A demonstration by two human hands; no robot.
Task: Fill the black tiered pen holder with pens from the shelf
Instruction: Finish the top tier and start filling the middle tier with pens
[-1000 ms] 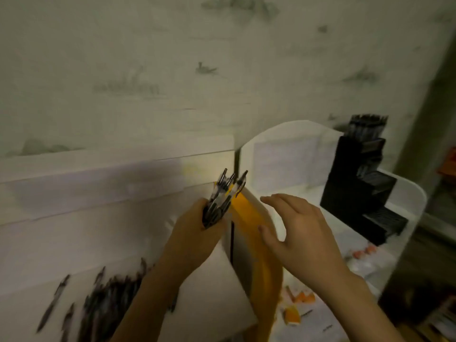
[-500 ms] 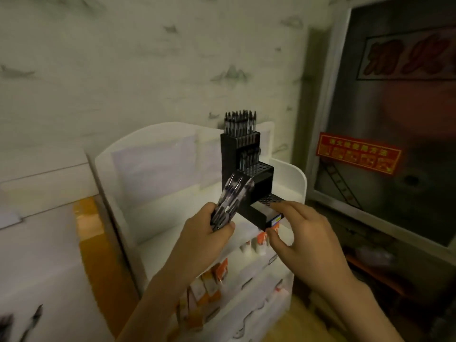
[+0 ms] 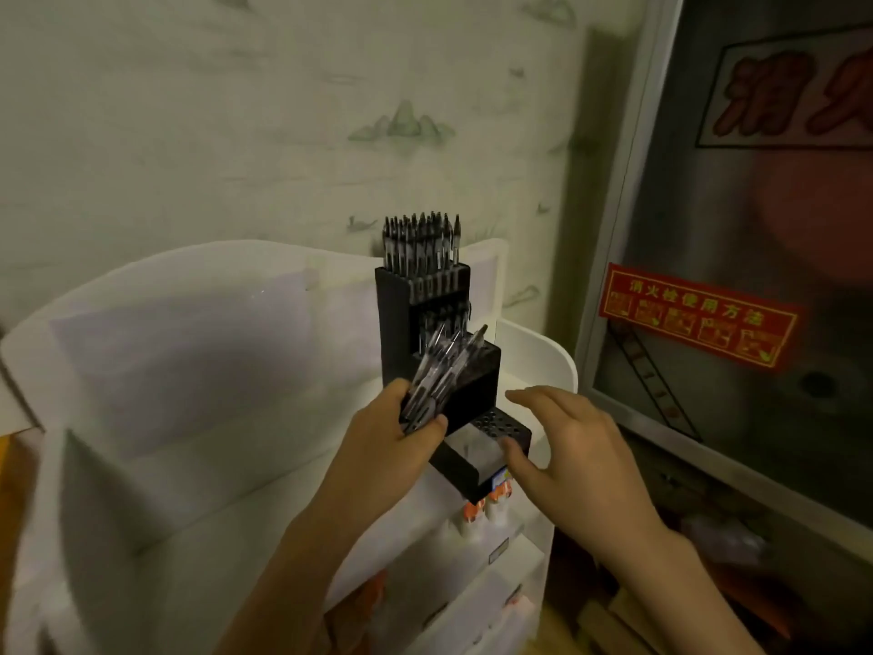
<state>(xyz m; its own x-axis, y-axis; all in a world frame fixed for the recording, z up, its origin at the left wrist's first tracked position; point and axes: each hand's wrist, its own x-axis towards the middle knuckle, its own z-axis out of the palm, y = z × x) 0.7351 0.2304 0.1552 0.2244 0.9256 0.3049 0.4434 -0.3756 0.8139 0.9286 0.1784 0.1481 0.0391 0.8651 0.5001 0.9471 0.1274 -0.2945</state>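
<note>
The black tiered pen holder (image 3: 425,323) stands near the right edge of the white shelf (image 3: 189,347), its steps descending toward the camera. The left hand (image 3: 392,446), grip closed on a bundle of pens (image 3: 437,371), covers the middle tier; the pens slant up and right. The right hand (image 3: 567,446) hovers open beside the bare lowest tier. Top-tier pens stand upright.

left hand (image 3: 387,432) grips a bundle of pens (image 3: 437,371) beside the black tiered holder (image 3: 401,323).
</note>
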